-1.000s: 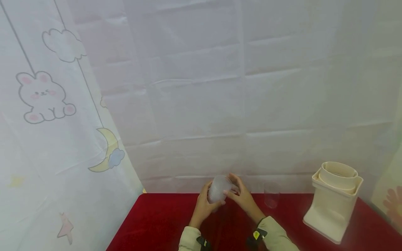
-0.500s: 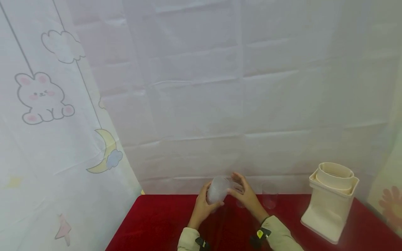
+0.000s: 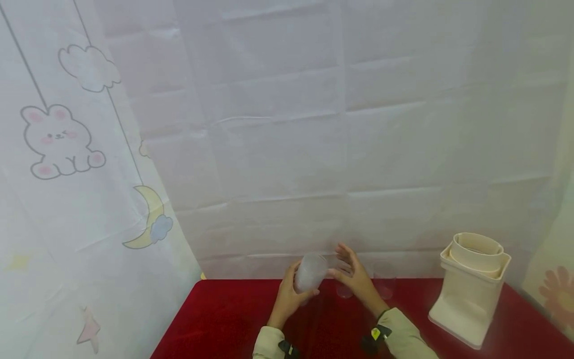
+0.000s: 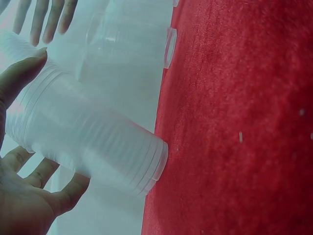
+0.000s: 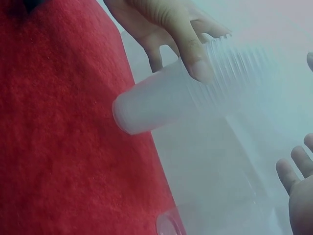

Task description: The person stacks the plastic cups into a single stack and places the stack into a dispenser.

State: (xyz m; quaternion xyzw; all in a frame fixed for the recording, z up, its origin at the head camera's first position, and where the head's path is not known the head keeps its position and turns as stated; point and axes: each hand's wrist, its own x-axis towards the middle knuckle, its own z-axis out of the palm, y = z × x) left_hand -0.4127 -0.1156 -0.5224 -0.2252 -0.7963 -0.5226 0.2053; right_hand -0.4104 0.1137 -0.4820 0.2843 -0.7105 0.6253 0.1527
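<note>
A stack of nested clear plastic cups (image 3: 311, 272) is gripped by my left hand (image 3: 287, 298), with the thumb on one side and fingers on the other. In the left wrist view the stack (image 4: 93, 127) leans, its bottom end low and overlapping the red tabletop, its rims up at the left. My right hand (image 3: 355, 280) is just right of the stack with fingers spread and nothing held. Behind it stands a single clear cup (image 3: 344, 290), partly hidden by the hand. Another clear cup (image 3: 384, 280) stands a little farther right.
The table wears a red cloth (image 3: 224, 309). At its right side stands a cream plastic holder (image 3: 466, 304) with a round ring (image 3: 479, 252) on top. A pale sheet hangs right behind the table's back edge.
My right hand has drawn back rightward from the stack, and its fingers have spread. The cup behind that hand now shows more. My left hand keeps the stack nearly still.
</note>
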